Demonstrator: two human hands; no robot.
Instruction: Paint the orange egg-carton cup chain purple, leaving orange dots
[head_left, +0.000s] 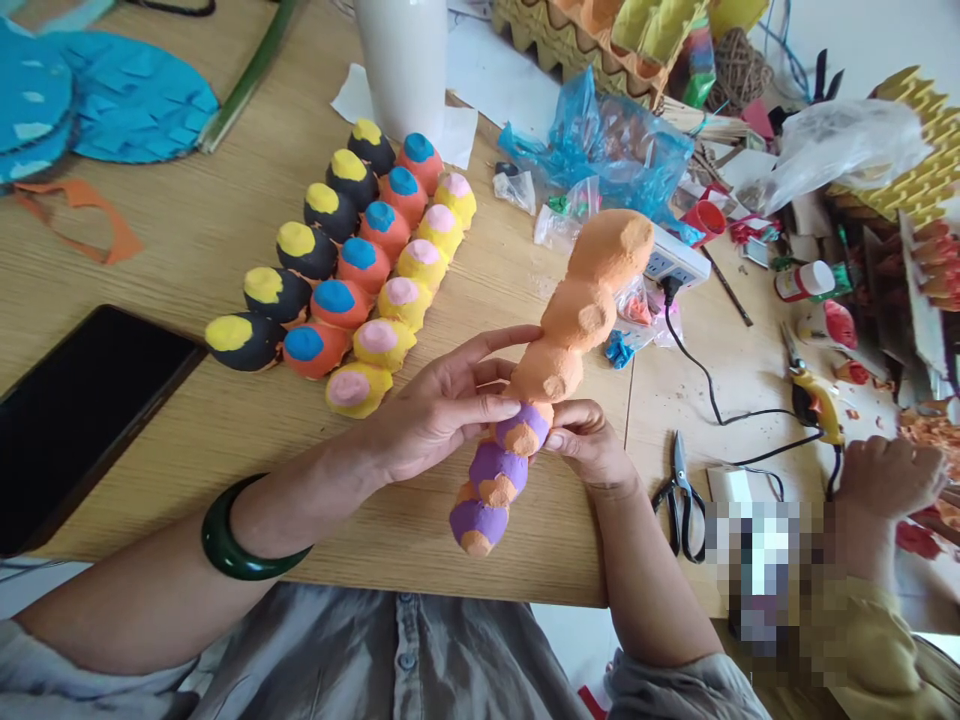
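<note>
**Both hands hold a bumpy strip above the worktop**

The bumpy strip [559,340] is raised at a slant over the worktop [555,545], its far end tilted to the right. Three bumps at that end are wholly orange; the three nearer the person are purple with orange patches.

The left hand [450,400] pinches the strip's left edge near the middle, its thumb beside the first purple bump and its fingers reaching along the orange part. The right hand [592,445] pinches the opposite edge, thumb and bent forefinger close together; its other fingers are partly hidden. A dark green bangle [225,530] circles the left forearm.

To the left of the strip lie three rows side by side: a black row [304,245] topped with yellow, a red-orange row [364,262] topped with blue, and a yellow row [421,262] topped with pink. A dark flat device [90,410] lies near them.

On the right are a white power strip [679,262], scissors [680,495] and a yellow glue gun [825,405]. Another person's hand [892,480] is near the glue gun.
</note>
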